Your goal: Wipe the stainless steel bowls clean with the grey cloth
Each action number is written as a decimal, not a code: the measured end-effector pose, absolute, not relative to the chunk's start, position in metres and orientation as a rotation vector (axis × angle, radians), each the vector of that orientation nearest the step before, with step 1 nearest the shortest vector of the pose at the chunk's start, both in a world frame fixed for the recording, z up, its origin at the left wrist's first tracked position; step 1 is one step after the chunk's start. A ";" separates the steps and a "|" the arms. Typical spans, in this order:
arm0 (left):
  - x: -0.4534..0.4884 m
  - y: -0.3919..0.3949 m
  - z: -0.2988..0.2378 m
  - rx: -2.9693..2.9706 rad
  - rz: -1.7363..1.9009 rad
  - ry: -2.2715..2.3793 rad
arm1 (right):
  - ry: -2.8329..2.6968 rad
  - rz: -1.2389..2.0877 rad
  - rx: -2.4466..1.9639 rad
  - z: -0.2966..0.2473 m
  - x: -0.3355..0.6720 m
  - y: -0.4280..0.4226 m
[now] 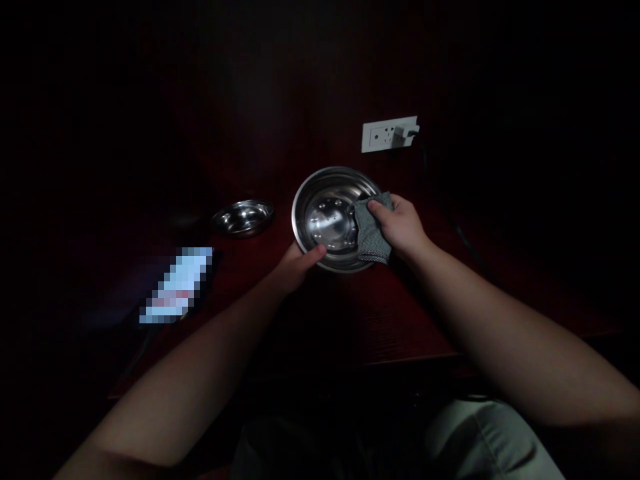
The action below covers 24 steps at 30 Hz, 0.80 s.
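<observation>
A shiny stainless steel bowl [330, 223] is held up over the dark red table, tilted so that its inside faces me. My left hand [300, 263] grips its lower left rim, thumb inside and the other fingers hidden behind. In my right hand [403, 223] is a grey-green cloth [373, 230], pinched under the thumb and draped over the bowl's right rim. Whether the right fingers also grip the rim beneath the cloth is hidden. Small round spots of light or drops show on the bowl's bottom.
Left of the bowl, a second, shallower steel bowl [244, 219] rests on the table [400, 320]. Nearer me lies a lit, blurred-out screen [177, 287]. A white wall socket [390, 135] with a plug and cable is behind. Surroundings are very dark.
</observation>
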<state>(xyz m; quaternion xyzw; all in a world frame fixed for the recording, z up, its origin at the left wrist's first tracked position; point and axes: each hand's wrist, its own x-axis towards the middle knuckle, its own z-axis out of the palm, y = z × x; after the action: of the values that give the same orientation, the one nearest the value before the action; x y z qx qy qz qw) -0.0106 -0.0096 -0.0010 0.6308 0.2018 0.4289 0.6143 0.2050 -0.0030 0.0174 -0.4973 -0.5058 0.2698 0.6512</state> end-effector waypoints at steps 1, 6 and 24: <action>-0.011 -0.009 -0.001 1.459 0.997 0.456 | -1.150 0.619 -1.126 0.016 0.204 -0.003; -0.010 -0.010 0.003 1.437 0.995 0.463 | -1.176 0.564 -1.165 0.013 0.203 -0.002; -0.014 -0.011 0.002 1.294 0.882 0.426 | -1.283 0.500 -1.230 0.020 0.215 -0.004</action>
<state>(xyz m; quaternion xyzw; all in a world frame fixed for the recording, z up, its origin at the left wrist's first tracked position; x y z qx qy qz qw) -0.0136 -0.0107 0.0023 0.5782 0.1902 0.3940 0.6886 0.2145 -0.0037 0.0197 -0.5311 -0.5543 0.2160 0.6033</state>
